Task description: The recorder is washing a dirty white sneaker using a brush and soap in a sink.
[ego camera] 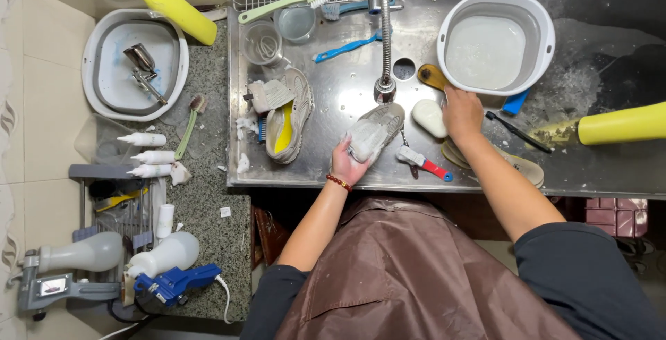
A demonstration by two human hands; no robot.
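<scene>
My left hand (347, 163) grips a soapy, grey-white sneaker (373, 132) that lies sole-up on the steel sink counter (333, 97), just below the faucet (383, 31). My right hand (461, 112) reaches toward the rim of a round grey-and-white basin (548, 41) and closes around a wooden brush handle (431, 76). A white bar of soap (430, 118) lies between my two hands. A second sneaker (288, 121) with a yellow insole rests to the left on the counter.
A red-and-white brush (424, 164) and an insole (524, 168) lie near the front edge. Blue brushes, glass cups and a wire rack sit at the back. A yellow bottle (617, 125) lies at right, another at top left beside a second basin (97, 90).
</scene>
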